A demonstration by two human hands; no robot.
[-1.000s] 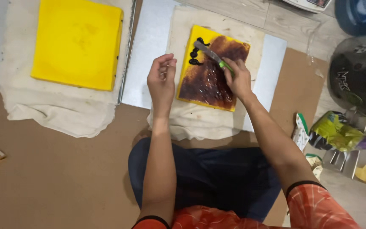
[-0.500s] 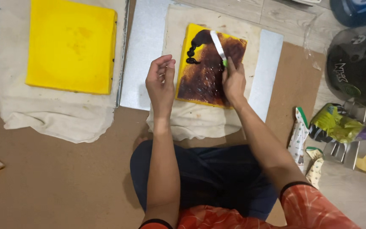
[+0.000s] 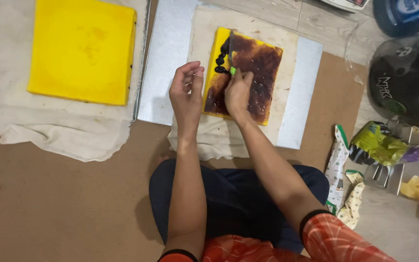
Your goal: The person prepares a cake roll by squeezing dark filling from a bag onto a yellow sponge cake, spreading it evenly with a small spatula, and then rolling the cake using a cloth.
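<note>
A small yellow square slab, mostly smeared with dark brown paste, lies on a white cloth over a silver board. My right hand rests on the slab and grips a green-handled spatula, its blade near the black blobs on the slab's left side. My left hand hovers at the slab's left edge, fingers loosely curled, holding nothing that I can see.
A larger plain yellow slab sits on a cloth at the left. A black helmet is on the right, snack wrappers below it and a blue lid at the top right. Brown cardboard covers the floor.
My right hand has drawn the spatula from the slab's upper middle to its left side. The camera view has shifted slightly.
</note>
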